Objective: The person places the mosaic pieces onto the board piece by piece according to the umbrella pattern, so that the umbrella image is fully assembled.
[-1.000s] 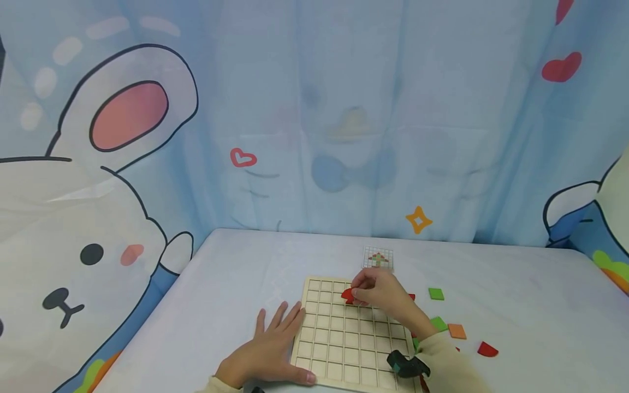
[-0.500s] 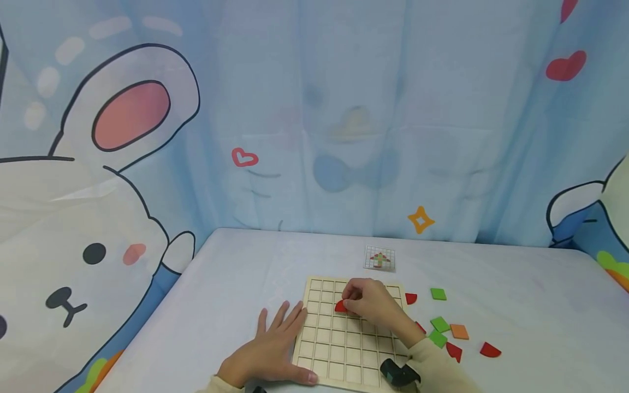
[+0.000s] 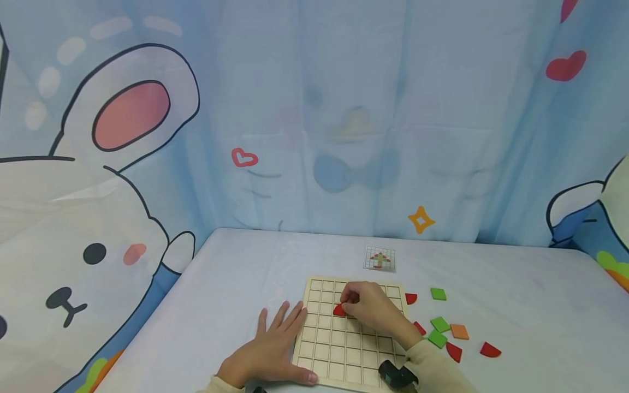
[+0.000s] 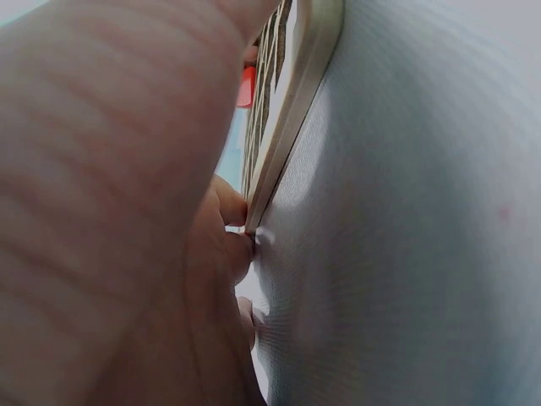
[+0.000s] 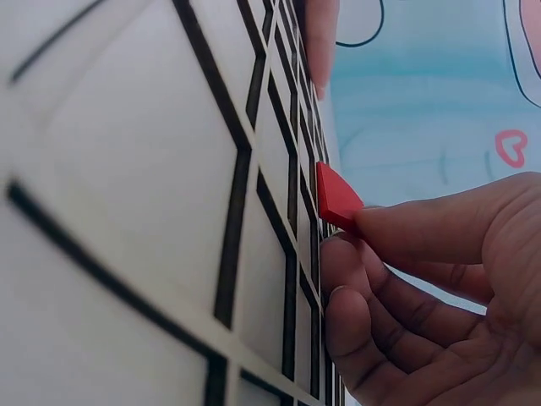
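R fingers (image 5: 423,227) pinching red pc (image 5: 335,198), partly hidden, L fingers (image 3: 279,316) spread, touching grid bd (image 3: 338,355)

Left hand (image 3: 272,349) blocks my entry left of the grid board (image 3: 354,339); right hand (image 3: 369,307) covers its far middle, right sleeve (image 3: 437,365) crosses its right edge. I've got room over the near-left squares (image 3: 338,353); green tiles (image 3: 437,338) and red tiles (image 3: 454,352) clutter the right.

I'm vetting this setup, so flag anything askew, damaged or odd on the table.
No damage shows. The untidiest spot is right of the grid board, where loose red pieces, green pieces and an orange piece lie at mixed angles; that seems ordinary for unplaced pieces.
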A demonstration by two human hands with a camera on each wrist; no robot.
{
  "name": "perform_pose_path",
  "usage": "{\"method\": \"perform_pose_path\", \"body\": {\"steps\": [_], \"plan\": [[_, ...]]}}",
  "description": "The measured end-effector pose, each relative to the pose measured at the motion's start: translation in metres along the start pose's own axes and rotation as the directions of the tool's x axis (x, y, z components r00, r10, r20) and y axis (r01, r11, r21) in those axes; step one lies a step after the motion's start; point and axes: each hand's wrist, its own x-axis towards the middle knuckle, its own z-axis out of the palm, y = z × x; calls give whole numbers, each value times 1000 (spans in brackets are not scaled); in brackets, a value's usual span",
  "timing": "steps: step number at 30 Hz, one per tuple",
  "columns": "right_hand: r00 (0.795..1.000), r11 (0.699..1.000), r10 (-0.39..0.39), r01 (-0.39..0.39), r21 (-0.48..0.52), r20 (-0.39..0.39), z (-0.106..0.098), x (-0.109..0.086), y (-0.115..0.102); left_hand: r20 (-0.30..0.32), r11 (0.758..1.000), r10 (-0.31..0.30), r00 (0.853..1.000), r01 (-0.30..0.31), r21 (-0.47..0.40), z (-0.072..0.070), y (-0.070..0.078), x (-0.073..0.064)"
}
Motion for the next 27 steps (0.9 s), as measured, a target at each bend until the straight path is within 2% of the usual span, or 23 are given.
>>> {"method": "perform_pose_path", "body": {"steps": [18,21,27], "plan": [[997,995,-70,73,-74,33,1,-1,0,0,1000,9,1000,-9,8,1,-2,1],[996,994,-78,81,-68,45,-1,-1,1,1,1000,8,1000,-8,3,1,-2,0],[997,998,-66,66,5,45,-10,-2,2,2,1000,11,1000,-11,-3,0,0,-1]]}}
